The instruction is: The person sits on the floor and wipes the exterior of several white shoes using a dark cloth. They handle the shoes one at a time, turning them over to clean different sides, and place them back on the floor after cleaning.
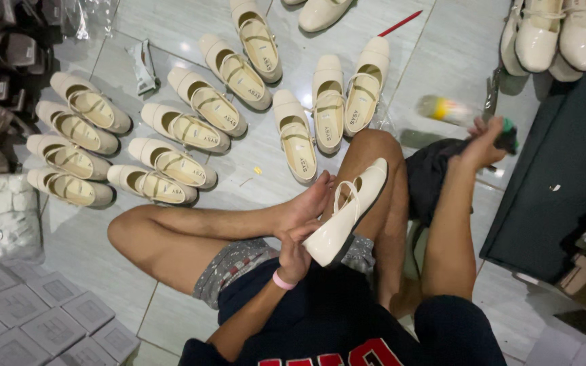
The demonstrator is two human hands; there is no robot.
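I sit cross-legged on a tiled floor. My left hand (295,252), with a pink band at the wrist, grips a cream strapped shoe (344,213) by its toe end, sole side towards me, over my lap. My right hand (481,144) reaches out to the right and is closed on a blurred bottle (450,110) with a yellow label and green cap, next to a dark cloth (428,173) lying over my knee.
Several cream shoes (191,129) lie in rows on the floor ahead. More shoes (559,34) rest on a dark bench (564,169) at right. Grey boxes (28,318) sit lower left, a white bag (1,217) and dark heels (1,61) at left.
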